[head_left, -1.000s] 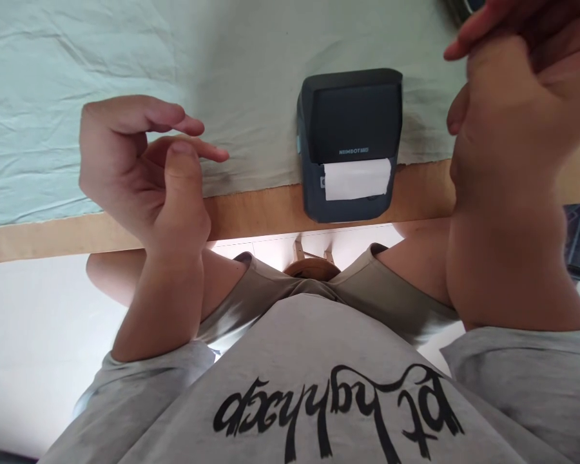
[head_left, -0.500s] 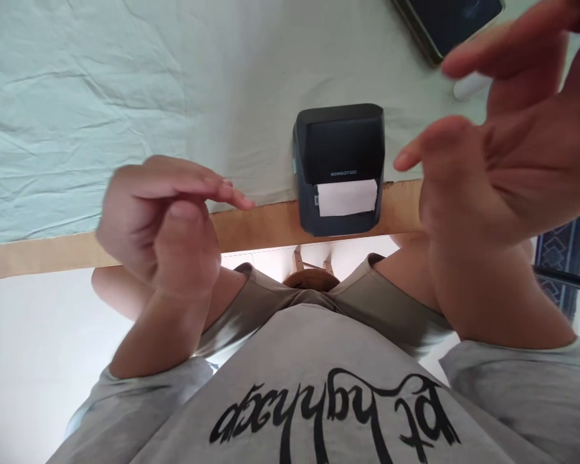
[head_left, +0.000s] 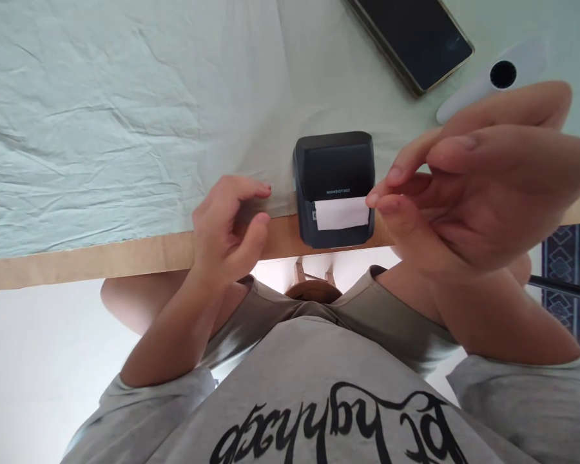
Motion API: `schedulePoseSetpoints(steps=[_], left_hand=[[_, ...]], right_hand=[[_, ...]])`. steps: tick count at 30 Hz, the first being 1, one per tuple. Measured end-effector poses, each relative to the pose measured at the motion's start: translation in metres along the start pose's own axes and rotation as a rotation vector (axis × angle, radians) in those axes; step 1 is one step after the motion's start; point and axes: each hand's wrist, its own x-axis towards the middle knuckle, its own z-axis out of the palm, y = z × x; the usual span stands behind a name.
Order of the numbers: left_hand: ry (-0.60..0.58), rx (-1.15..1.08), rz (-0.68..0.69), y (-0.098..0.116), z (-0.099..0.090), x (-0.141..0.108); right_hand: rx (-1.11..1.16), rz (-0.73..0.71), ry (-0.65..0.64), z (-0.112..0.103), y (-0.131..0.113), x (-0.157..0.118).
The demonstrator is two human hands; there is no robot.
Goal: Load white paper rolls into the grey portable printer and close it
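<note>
A small black label printer (head_left: 337,164) sits at the table's front edge, with a white paper label (head_left: 342,213) lying over its lower front. Left of the printer is my left hand (head_left: 229,229), its thumb and index finger apart and nothing between them. My right hand (head_left: 473,193) is on the printer's right side, thumb and index fingertips close together at the label's right end. Whether those fingertips grip the label cannot be made out for certain.
A dark phone (head_left: 415,42) lies at the top right on the pale green cloth (head_left: 125,116). Beside it is a white device (head_left: 478,90) with a round black spot, partly behind my right hand. The table's wooden edge (head_left: 101,253) runs across in front of my legs.
My left hand has moved right, nearer the printer, and its thumb and index finger have spread. My right hand has come left to the label, its fingers drawing together.
</note>
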Motion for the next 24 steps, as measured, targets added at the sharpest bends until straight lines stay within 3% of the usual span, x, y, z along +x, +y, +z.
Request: schedulePoseSetpoints(steps=[3, 8, 13, 17, 20, 24], left_hand=[[-0.14, 0.098, 0.005, 0.004, 0.0, 0.004], [-0.281, 0.228, 0.071, 0.01, 0.003, 0.006], [-0.32, 0.254, 0.073, 0.012, 0.002, 0.007], [-0.335, 0.274, 0.064, 0.013, 0.0, 0.007], [-0.347, 0.29, 0.076, 0.014, 0.001, 0.006], [-0.335, 0.379, 0.135, 0.016, 0.005, 0.002]], right_hand=[[0.052, -0.2, 0.162, 0.002, -0.006, 0.002], [0.135, -0.224, 0.168, 0.007, -0.002, 0.005], [0.156, -0.198, 0.169, 0.006, -0.004, 0.011], [0.093, -0.216, 0.248, 0.005, -0.005, 0.016], [0.015, -0.048, 0.258, 0.009, 0.008, 0.015], [-0.055, 0.124, 0.06, 0.018, 0.026, 0.012]])
